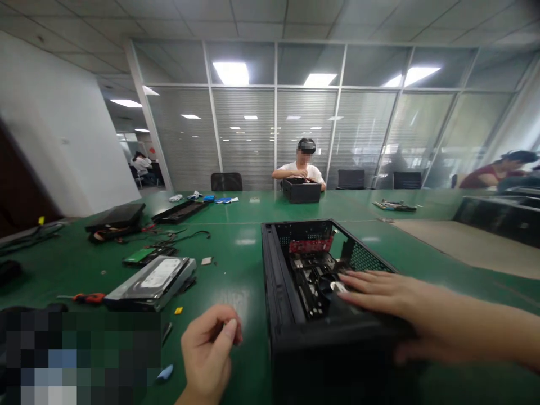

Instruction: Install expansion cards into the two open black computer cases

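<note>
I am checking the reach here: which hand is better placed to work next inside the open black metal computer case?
Probably the right hand: it lies flat over the open black metal computer case, fingers above the parts. The left hand is outside it, pinched shut above the green table.

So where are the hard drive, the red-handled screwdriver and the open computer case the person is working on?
hard drive [157, 279]: head view, on its flat silver top.
red-handled screwdriver [88, 297]: head view, on the red handle.
open computer case [276, 281]: head view, on its black left wall.
</note>
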